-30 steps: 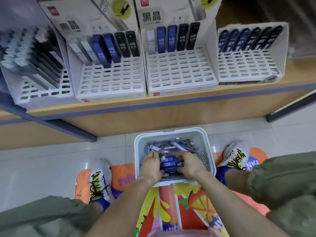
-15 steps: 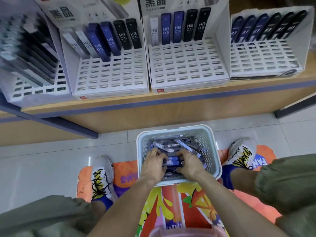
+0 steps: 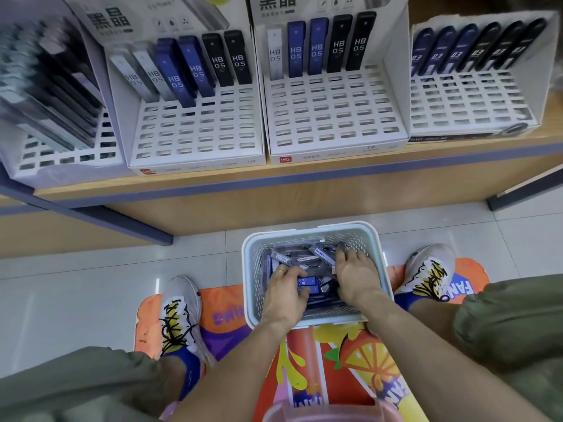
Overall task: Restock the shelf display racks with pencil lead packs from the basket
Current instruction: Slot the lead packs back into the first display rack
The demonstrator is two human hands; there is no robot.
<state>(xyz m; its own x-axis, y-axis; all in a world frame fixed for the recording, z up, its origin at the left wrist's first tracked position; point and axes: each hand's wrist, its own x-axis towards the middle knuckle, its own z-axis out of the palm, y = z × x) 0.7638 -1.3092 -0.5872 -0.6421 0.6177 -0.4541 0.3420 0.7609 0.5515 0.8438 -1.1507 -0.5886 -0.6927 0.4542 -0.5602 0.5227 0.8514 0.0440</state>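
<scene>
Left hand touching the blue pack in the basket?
Touching. Head view: the left hand has its fingers curled around the end of the blue pack inside the basket, no gap showing.

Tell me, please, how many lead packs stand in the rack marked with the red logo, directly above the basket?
5, in one row at the back of the rack: a white pack leftmost, two blue packs, then two black packs. Others may hide behind them.

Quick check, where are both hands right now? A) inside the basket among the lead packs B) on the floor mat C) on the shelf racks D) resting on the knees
A: the left hand and the right hand are both down in the basket, on the loose lead packs; neither reaches the racks.
</scene>
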